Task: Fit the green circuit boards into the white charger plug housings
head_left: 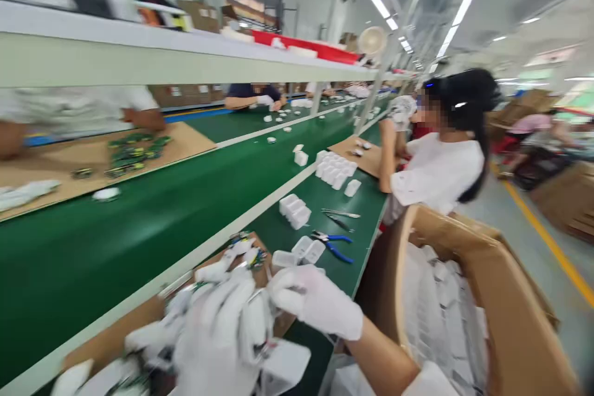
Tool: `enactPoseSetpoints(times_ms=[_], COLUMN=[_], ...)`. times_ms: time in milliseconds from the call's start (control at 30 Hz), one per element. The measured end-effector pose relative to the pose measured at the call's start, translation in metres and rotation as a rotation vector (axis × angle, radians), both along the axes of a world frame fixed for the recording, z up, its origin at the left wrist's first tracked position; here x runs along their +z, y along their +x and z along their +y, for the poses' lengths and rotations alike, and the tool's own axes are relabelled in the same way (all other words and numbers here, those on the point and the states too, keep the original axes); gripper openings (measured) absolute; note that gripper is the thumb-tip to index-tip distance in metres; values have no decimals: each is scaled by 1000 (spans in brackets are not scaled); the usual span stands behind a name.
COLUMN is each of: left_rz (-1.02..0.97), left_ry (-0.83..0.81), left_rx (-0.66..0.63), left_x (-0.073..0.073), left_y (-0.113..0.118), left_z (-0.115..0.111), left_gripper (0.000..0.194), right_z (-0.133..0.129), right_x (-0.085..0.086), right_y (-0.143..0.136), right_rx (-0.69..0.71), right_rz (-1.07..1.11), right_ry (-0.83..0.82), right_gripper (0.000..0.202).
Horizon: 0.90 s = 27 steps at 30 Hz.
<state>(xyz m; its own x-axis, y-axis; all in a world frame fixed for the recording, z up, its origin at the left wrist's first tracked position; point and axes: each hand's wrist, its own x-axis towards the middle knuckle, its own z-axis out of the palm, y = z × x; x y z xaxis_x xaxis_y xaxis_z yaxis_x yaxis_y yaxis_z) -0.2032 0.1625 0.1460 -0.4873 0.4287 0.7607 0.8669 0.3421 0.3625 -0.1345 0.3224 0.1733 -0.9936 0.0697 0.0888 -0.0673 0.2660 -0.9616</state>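
My left hand [213, 328], in a white glove, is curled around a white plastic housing [256, 318], low in the middle of the view. A white case with its lid open [285, 362] hangs just below it. My right hand [315, 298], also gloved, reaches in from the right with fingers bent together at the edge of the housing. What its fingertips pinch, if anything, is hidden. Under and beside my left hand lies a blurred heap of white parts [106, 377] with small circuit boards [253, 255] on brown cardboard [134, 328]. Several white cases [309, 250] stand just beyond my right hand.
Blue-handled pliers [335, 244] and tweezers [341, 213] lie on the green bench. Rows of white cases [335, 168] stand farther along. A green conveyor belt [185, 216] runs on the left. A cardboard box [505, 297] of white parts is at right. A co-worker [440, 154] sits ahead.
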Motion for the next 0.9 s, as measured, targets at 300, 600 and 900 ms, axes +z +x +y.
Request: enactPoseSetpoints(times_ms=[300, 600, 900], left_rz=[55, 215, 236], left_ry=[-45, -20, 15], left_rx=[171, 226, 228], left_x=[14, 19, 15], left_y=[10, 10, 12], left_z=[-23, -29, -27], left_gripper=[42, 39, 39], right_z=[-21, -39, -44], right_x=[25, 46, 52], right_y=[-10, -10, -13], right_rx=[169, 53, -37], right_rz=[-16, 61, 231], right_ry=[60, 429, 381], right_gripper=[13, 18, 17])
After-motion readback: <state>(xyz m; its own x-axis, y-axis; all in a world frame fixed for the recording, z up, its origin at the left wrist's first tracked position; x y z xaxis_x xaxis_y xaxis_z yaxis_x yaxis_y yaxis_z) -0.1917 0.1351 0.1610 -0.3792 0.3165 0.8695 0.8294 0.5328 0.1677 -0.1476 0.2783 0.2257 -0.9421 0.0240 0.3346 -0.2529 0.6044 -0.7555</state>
